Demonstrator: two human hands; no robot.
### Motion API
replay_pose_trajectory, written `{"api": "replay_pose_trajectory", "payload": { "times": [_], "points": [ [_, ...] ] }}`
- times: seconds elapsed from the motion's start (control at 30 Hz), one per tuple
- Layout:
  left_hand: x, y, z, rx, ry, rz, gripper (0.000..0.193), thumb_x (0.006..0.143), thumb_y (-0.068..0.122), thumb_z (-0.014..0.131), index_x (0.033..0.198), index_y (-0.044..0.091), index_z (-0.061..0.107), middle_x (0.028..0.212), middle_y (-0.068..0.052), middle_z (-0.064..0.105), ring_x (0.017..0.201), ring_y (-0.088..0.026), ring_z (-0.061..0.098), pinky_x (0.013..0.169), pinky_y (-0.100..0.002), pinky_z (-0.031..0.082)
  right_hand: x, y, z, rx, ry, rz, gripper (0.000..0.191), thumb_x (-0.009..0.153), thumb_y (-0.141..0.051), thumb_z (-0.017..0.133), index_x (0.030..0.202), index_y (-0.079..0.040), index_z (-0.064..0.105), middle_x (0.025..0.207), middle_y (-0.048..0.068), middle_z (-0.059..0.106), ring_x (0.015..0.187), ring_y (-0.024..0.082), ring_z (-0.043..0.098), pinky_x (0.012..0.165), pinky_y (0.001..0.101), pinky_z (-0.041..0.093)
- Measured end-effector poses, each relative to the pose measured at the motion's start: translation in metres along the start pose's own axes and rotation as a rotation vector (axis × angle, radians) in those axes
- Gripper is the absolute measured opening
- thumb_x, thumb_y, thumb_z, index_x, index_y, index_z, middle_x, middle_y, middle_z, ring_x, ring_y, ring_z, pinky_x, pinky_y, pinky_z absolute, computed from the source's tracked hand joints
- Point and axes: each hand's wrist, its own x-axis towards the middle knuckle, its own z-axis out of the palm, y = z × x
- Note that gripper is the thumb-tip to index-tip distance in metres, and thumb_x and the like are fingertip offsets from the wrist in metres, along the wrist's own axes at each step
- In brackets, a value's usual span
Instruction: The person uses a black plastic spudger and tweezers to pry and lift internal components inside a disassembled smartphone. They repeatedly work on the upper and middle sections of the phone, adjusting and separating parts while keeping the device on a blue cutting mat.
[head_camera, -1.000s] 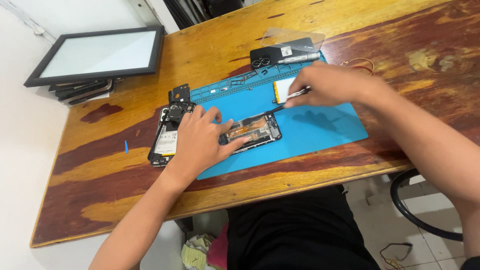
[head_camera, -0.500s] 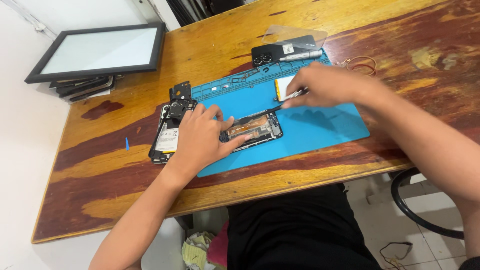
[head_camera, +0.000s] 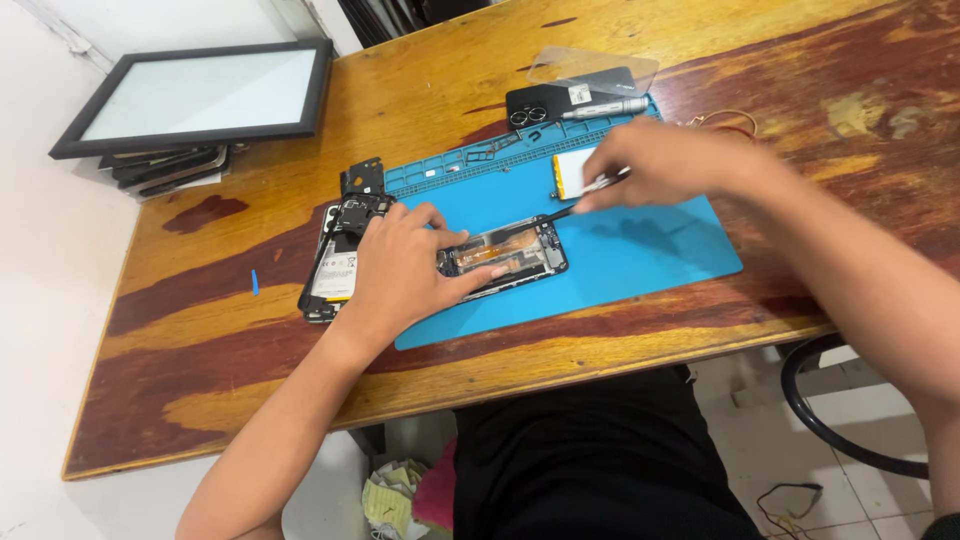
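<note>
Phone (head_camera: 505, 255), opened and lying near the middle of the blue mat (head_camera: 650, 250), sits pinned under our left hand (head_camera: 400, 275), fingers spread flat, seemingly to keep it from sliding. Our right hand (head_camera: 660, 160) pinches thin tweezers (head_camera: 575, 205) angled toward the phone's top edge. Left of the mat rests a second stripped phone (head_camera: 335, 270) on the worn, glossy wooden table (head_camera: 250, 350).
</note>
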Motion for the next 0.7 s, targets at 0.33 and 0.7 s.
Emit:
{"api": "replay_pose_trajectory", "payload": {
  "times": [0.33,0.7],
  "points": [
    [-0.001,0.001,0.000,-0.012,0.003,-0.008,0.059,0.072,0.063,0.084,0.094,0.008,0.084,0.089,-0.008,0.067,0.086,-0.029,0.059,0.075,-0.041,0.045,0.003,-0.013,0.019,-0.044,0.116,-0.082,0.037,0.089,-0.044,0.073,0.106,-0.011,0.079,0.092,0.014,0.077,0.084,0.034,0.067,0.075,0.0451,0.052],
    [-0.002,0.000,-0.002,-0.025,-0.012,0.001,0.057,0.072,0.060,0.084,0.095,0.008,0.084,0.088,-0.009,0.067,0.084,-0.029,0.058,0.073,-0.042,0.045,-0.008,-0.005,-0.003,-0.087,0.039,0.064,0.040,0.089,-0.048,0.071,0.108,-0.014,0.076,0.090,0.014,0.078,0.084,0.032,0.076,0.078,0.0432,0.058]
  ]
}}
